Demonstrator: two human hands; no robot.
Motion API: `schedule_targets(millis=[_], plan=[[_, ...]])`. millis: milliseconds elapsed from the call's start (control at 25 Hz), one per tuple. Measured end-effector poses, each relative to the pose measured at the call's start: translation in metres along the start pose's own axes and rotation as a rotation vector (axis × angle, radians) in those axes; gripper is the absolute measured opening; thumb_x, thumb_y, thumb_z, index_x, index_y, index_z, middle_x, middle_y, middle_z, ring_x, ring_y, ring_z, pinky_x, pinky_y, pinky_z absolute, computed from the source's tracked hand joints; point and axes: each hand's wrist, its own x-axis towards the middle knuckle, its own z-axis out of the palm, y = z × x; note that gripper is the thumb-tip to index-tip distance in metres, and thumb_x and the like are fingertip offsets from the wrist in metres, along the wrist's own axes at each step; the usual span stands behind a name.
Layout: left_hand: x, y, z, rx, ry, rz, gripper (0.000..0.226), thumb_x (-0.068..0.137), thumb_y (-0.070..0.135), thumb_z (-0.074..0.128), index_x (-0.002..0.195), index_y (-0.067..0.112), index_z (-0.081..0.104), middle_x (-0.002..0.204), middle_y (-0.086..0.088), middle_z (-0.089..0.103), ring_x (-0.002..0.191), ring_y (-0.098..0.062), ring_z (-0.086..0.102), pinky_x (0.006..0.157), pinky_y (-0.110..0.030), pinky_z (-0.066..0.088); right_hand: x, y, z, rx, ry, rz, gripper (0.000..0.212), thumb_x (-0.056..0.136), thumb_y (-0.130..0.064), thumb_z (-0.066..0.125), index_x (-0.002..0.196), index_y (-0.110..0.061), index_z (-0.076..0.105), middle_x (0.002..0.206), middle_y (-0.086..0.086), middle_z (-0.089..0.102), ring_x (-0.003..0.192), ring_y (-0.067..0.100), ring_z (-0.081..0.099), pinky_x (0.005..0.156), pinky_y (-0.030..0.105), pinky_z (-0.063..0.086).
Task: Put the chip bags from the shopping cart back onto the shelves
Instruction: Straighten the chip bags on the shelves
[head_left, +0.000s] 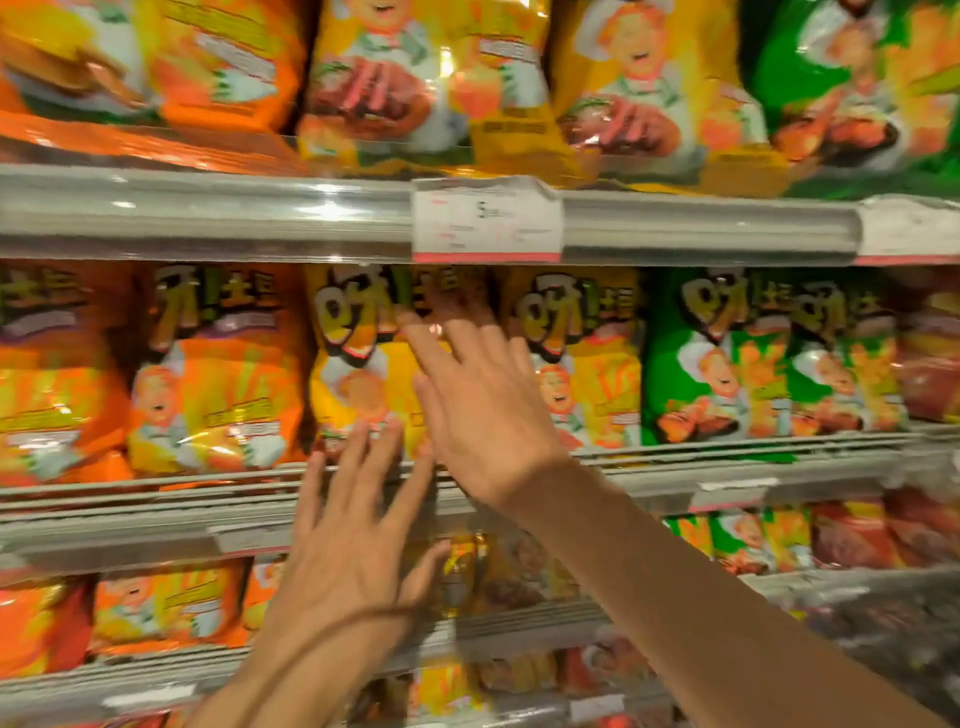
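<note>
On the middle shelf (727, 457), a yellow chip bag (363, 364) is pressed back by both spread hands, left hand (353, 530) low, right hand (483, 405) higher; it could be tipped forward off the edge if released unseated

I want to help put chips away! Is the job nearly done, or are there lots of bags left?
The yellow chip bag already stands on the middle shelf. In hand: the left hand and right hand, fingers straight, press against it to settle it; neither grips a bag. What is left cannot be told, because the shopping cart is out of view.
</note>
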Motion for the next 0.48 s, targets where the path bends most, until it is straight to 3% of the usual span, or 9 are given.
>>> schedule_targets(millis=[120,240,320,480], plan=[[-0.003,0.003,0.004,0.027,-0.039,-0.035,0.083,0.095,0.068,0.018,0.150,0.013,0.047,0.162,-0.017,0.030,0.150,-0.037,0.027,0.115,-0.061,0.025,0.011,0.008,0.001,0.020,-0.109,0.006,0.060,0.102,-0.042,0.046,0.158,-0.033,0.025,0.155,0.000,0.042,0.137,0.032,0.038,0.110,0.054,0.029],[-0.006,0.009,0.008,0.030,-0.012,-0.036,0.086,0.095,0.069,0.016,0.151,0.009,0.044,0.161,-0.020,0.033,0.148,-0.040,0.030,0.112,-0.066,0.031,-0.009,0.022,-0.002,0.037,-0.021,-0.008,0.065,0.098,-0.037,0.055,0.157,-0.031,0.027,0.155,0.001,0.039,0.139,0.033,0.033,0.116,0.056,0.027],[-0.010,0.010,0.015,0.012,0.027,-0.046,0.088,0.094,0.071,0.014,0.151,0.009,0.042,0.160,-0.020,0.034,0.147,-0.042,0.032,0.109,-0.067,0.034,-0.032,0.042,-0.005,0.023,0.060,0.048,0.068,0.097,-0.034,0.057,0.158,-0.030,0.027,0.161,0.004,0.031,0.149,0.035,0.021,0.123,0.058,0.016],[-0.013,0.002,0.036,-0.075,0.140,-0.035,0.089,0.088,0.071,0.033,0.157,0.015,0.031,0.166,-0.013,0.023,0.153,-0.039,0.019,0.109,-0.067,0.033,-0.080,0.106,-0.008,0.004,0.063,0.281,0.077,0.096,-0.042,0.056,0.161,-0.033,0.015,0.171,0.002,0.002,0.158,0.025,-0.008,0.126,0.054,-0.001]])
